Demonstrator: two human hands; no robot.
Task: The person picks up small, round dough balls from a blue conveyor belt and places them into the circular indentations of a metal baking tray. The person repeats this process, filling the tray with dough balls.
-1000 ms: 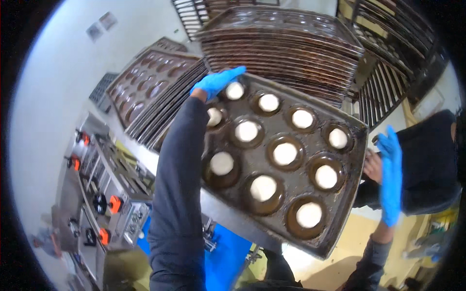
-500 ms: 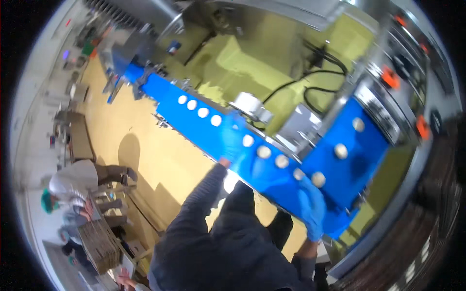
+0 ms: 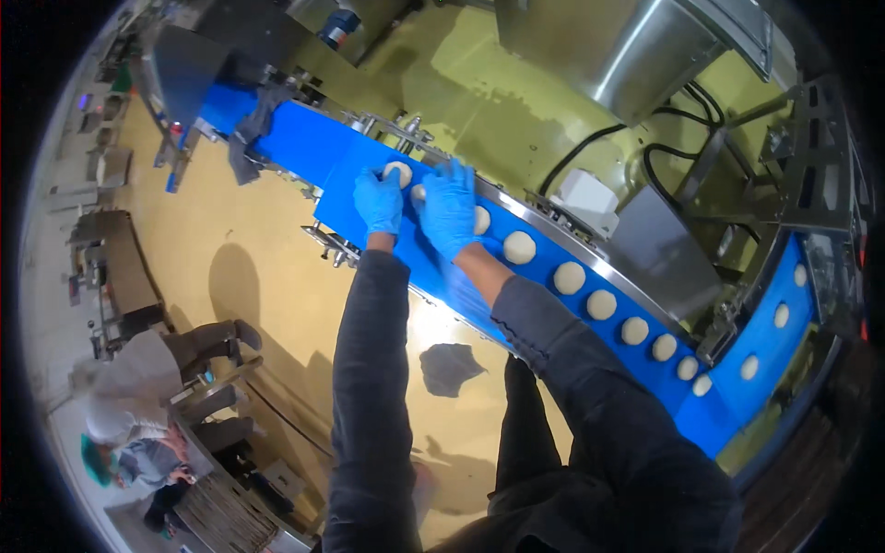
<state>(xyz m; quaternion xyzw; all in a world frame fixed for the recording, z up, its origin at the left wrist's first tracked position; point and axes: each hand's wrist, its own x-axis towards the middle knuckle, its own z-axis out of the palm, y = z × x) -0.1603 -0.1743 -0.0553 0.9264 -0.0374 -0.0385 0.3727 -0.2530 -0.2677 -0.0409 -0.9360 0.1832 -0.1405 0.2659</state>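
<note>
Pale round dough balls lie in a row along the blue conveyor belt (image 3: 313,138). My left hand (image 3: 378,203), in a blue glove, has its fingers closed at the side of a dough ball (image 3: 399,172) on the belt. Close by on the right, my right hand (image 3: 449,214), also gloved, curls over a second dough ball (image 3: 419,193), which it partly hides. Another dough ball (image 3: 481,220) rests just beside the right hand's wrist side. Further right along the belt sit several more, such as a large dough ball (image 3: 520,247).
A metal rail runs along the belt's far side, with a white box (image 3: 587,201) beyond it. A second blue belt (image 3: 761,341) with dough balls meets at the right. A grey cloth (image 3: 249,134) hangs over the belt's left part. People work at the lower left.
Both hands have moved left along the belt and now sit close together; the right hand has left the belt's right end. The view has shifted, showing more dough balls in the row.
</note>
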